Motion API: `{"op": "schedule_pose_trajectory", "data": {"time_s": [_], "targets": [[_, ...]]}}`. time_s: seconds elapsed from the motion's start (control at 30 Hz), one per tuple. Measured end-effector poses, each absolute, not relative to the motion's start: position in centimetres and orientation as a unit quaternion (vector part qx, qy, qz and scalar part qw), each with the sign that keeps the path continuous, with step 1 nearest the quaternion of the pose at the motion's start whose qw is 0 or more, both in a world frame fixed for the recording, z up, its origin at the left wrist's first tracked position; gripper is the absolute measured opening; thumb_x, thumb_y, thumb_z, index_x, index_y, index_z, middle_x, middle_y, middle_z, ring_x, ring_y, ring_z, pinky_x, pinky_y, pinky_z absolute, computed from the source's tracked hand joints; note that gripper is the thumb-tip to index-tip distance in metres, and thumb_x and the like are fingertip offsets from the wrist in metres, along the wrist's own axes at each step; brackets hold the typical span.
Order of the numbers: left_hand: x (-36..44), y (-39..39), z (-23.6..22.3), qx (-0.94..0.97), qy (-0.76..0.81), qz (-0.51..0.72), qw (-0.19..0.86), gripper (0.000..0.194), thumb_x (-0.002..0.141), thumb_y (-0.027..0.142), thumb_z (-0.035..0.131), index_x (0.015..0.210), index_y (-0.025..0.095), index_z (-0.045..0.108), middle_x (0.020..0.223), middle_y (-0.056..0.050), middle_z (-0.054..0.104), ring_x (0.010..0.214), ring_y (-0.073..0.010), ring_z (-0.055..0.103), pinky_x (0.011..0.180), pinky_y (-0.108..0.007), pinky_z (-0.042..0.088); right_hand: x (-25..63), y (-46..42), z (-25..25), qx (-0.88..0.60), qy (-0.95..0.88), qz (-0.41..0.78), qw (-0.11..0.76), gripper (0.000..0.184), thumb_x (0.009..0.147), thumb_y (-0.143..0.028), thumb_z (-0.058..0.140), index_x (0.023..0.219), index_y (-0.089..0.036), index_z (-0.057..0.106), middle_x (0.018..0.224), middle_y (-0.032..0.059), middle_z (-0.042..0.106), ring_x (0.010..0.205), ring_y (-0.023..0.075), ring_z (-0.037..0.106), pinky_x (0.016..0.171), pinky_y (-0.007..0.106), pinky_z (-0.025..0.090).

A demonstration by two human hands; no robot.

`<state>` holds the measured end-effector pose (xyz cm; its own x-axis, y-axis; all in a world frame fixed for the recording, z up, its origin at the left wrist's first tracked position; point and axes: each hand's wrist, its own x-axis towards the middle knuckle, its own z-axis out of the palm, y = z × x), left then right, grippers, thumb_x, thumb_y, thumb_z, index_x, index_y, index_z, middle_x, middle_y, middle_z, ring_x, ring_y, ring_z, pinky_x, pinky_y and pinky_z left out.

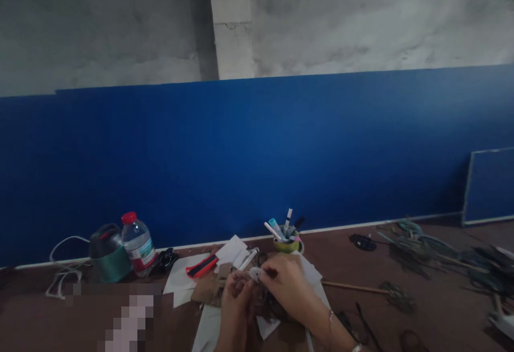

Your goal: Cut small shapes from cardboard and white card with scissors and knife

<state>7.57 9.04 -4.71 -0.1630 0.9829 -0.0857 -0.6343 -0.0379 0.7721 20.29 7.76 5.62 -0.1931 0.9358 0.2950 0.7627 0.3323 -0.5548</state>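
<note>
My left hand [237, 294] and my right hand [286, 279] meet low in the middle of the view, over the papers on the table. A small white rounded piece [255, 274] with a dark spot sits between their fingertips. Right thumb and fingers pinch it from the right side; the left thumb and fingers close on its lower left edge. Its exact kind is too small to tell. Below the hands, dark and brownish things are partly hidden. Just left of them lie a red and black utility knife [202, 266] and a piece of brown cardboard [206, 291].
A cup of pens and markers [286, 246] stands behind my hands. Leftward are a red-capped bottle [138, 245], a dark green container [109, 258] and a white cord [60, 282]. A thin stick [353, 286] and tangled cords [413, 245] lie to the right. A blue wall [249, 154] rises behind.
</note>
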Motion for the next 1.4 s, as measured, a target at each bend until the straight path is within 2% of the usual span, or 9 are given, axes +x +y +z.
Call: {"op": "schedule_pose_trajectory", "data": {"time_s": [0.23, 0.4, 0.57, 0.7, 0.87, 1.0, 1.1, 1.23, 1.4], "targets": [[7.5, 9.1, -4.8, 0.235, 0.345, 0.667, 0.617, 0.051, 0.044, 0.039, 0.087, 0.071, 0.020, 0.048, 0.056, 0.005, 0.063, 0.038, -0.0052, 0.049, 0.037, -0.014, 0.034, 19.9, 7.7, 5.4, -0.578, -0.760, 0.110, 0.275, 0.019, 0.078, -0.022, 0.054, 0.066, -0.022, 0.068, 0.069, 0.0015, 0.069, 0.069, 0.0161, 0.059, 0.066, 0.026, 0.032], [7.3, 9.2, -5.0, 0.239, 0.383, 0.648, 0.613, 0.046, 0.044, 0.042, 0.086, 0.062, 0.017, 0.051, 0.040, 0.010, 0.048, 0.029, -0.0006, 0.032, 0.031, -0.012, 0.019, 19.8, 8.0, 4.8, -0.574, -0.754, 0.104, 0.300, 0.017, 0.078, -0.022, 0.054, 0.067, -0.021, 0.067, 0.069, 0.0008, 0.068, 0.069, 0.0157, 0.058, 0.065, 0.025, 0.031], [6.9, 8.3, -3.7, 0.259, 0.392, 0.620, 0.628, 0.040, 0.047, 0.035, 0.085, 0.075, 0.014, 0.066, 0.055, 0.003, 0.061, 0.039, -0.0044, 0.046, 0.036, -0.014, 0.029, 20.2, 8.3, 4.6, -0.577, -0.741, 0.124, 0.320, 0.019, 0.078, -0.020, 0.053, 0.064, -0.019, 0.065, 0.066, 0.0012, 0.067, 0.065, 0.0145, 0.057, 0.060, 0.023, 0.032], [6.8, 7.9, -3.2, 0.256, 0.378, 0.623, 0.635, 0.035, 0.051, 0.031, 0.084, 0.078, 0.014, 0.069, 0.063, 0.000, 0.065, 0.050, -0.0074, 0.055, 0.043, -0.015, 0.036, 20.3, 8.4, 4.7, -0.573, -0.740, 0.135, 0.326, 0.020, 0.079, -0.019, 0.051, 0.065, -0.019, 0.065, 0.067, 0.0009, 0.068, 0.064, 0.0135, 0.057, 0.059, 0.021, 0.033], [7.0, 8.5, -4.0, 0.249, 0.363, 0.622, 0.648, 0.038, 0.048, 0.035, 0.086, 0.071, 0.013, 0.066, 0.040, 0.008, 0.046, 0.032, -0.0010, 0.034, 0.033, -0.013, 0.022, 20.5, 8.4, 4.8, -0.573, -0.739, 0.140, 0.324, 0.020, 0.079, -0.021, 0.051, 0.066, -0.019, 0.065, 0.067, 0.0008, 0.068, 0.062, 0.0128, 0.056, 0.058, 0.021, 0.033], [7.2, 9.1, -4.7, 0.259, 0.352, 0.637, 0.635, 0.052, 0.045, 0.037, 0.087, 0.086, 0.016, 0.063, 0.067, -0.001, 0.067, 0.035, -0.0030, 0.045, 0.034, -0.014, 0.030, 20.8, 8.2, 5.9, -0.587, -0.723, 0.163, 0.325, 0.020, 0.079, -0.022, 0.051, 0.067, -0.019, 0.067, 0.065, -0.0001, 0.067, 0.060, 0.0123, 0.056, 0.057, 0.021, 0.034], [7.3, 9.3, -4.9, 0.290, 0.357, 0.629, 0.626, 0.061, 0.045, 0.040, 0.086, 0.096, 0.018, 0.060, 0.072, -0.002, 0.068, 0.035, -0.0064, 0.050, 0.032, -0.016, 0.031, 21.1, 8.1, 6.6, -0.611, -0.702, 0.188, 0.314, 0.020, 0.078, -0.024, 0.052, 0.068, -0.019, 0.068, 0.062, -0.0010, 0.066, 0.059, 0.0123, 0.055, 0.054, 0.020, 0.034], [7.3, 8.7, -4.5, 0.293, 0.389, 0.619, 0.616, 0.050, 0.046, 0.038, 0.086, 0.083, 0.017, 0.060, 0.062, 0.002, 0.062, 0.034, -0.0036, 0.044, 0.032, -0.015, 0.026, 21.2, 8.1, 6.4, -0.608, -0.694, 0.207, 0.326, 0.017, 0.077, -0.024, 0.053, 0.067, -0.019, 0.066, 0.062, -0.0013, 0.065, 0.060, 0.0122, 0.055, 0.055, 0.020, 0.034], [7.2, 8.1, -3.9, 0.300, 0.375, 0.592, 0.648, 0.036, 0.055, 0.035, 0.082, 0.077, 0.015, 0.062, 0.055, 0.005, 0.057, 0.037, -0.0027, 0.040, 0.035, -0.014, 0.024, 21.1, 8.5, 5.1, -0.587, -0.702, 0.216, 0.340, 0.021, 0.079, -0.023, 0.049, 0.062, -0.018, 0.062, 0.060, -0.0006, 0.062, 0.059, 0.0124, 0.053, 0.052, 0.021, 0.032]]}}
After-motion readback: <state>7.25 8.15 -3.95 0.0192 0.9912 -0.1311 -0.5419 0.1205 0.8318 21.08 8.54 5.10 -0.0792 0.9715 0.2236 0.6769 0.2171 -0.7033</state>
